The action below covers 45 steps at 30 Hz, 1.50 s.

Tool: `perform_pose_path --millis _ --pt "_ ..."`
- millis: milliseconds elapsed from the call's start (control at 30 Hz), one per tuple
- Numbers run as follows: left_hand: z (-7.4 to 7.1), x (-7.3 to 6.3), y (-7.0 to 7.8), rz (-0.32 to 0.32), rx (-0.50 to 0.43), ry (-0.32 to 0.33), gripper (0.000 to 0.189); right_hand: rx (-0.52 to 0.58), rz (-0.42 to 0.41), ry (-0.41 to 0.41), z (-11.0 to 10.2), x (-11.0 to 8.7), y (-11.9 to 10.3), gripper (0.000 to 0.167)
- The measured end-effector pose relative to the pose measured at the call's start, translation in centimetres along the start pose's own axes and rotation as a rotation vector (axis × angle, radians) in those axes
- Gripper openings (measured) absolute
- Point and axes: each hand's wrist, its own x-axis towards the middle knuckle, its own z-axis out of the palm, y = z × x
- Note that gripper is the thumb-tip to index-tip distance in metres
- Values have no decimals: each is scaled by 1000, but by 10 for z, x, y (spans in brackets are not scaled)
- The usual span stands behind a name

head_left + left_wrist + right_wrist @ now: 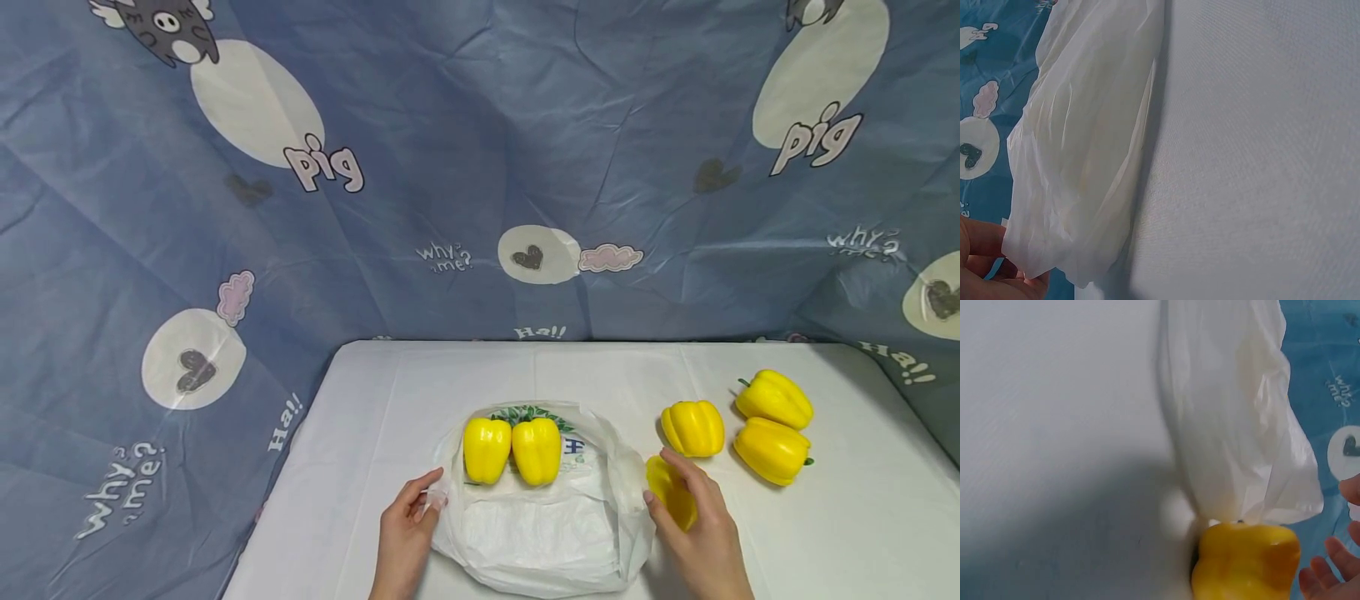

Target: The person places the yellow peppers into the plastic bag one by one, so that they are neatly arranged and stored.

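Head view: the left hand [405, 529] pinches the bag [540, 537] at its left rim. The right hand [699, 521] grips nothing, thumb and fingers parted; a pepper [670, 493] shows between them, beside the bag. Two more peppers [487, 451] lie inside.

Even, fairly bright light covers the white counter [360, 433] in the head view, putting small highlights on the peppers [536, 454] and soft shadows beside them. Both wrist views are dimmer and greyer — a broad, blurry shadow spreads over the right one's lower left, a narrow one edges the bag [1085, 156] in the left.
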Motion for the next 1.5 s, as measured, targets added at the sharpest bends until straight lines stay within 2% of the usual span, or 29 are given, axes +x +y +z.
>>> perform_pose_path --millis 267,600,833,967,1167,1267,1400,1500 --pt "0 0 -2 15 -7 3 42 -59 19 -6 -5 1 11 61" --pt "0 0 -3 20 -9 6 42 -62 78 -25 -10 3 16 54" --pt "0 0 -5 21 14 18 42 -50 110 -46 -11 3 24 56" --pt "1 0 -6 24 3 28 43 -59 200 -118 -12 3 26 59" --pt "0 0 -7 26 3 30 42 -16 469 -304 -13 9 29 76" --pt "0 0 -7 23 10 27 42 16 586 -373 -12 12 32 89" --pt "0 1 -7 15 4 25 42 34 677 -421 -10 14 35 104" --pt "0 1 -7 9 -7 23 42 35 703 -437 -9 15 37 112"
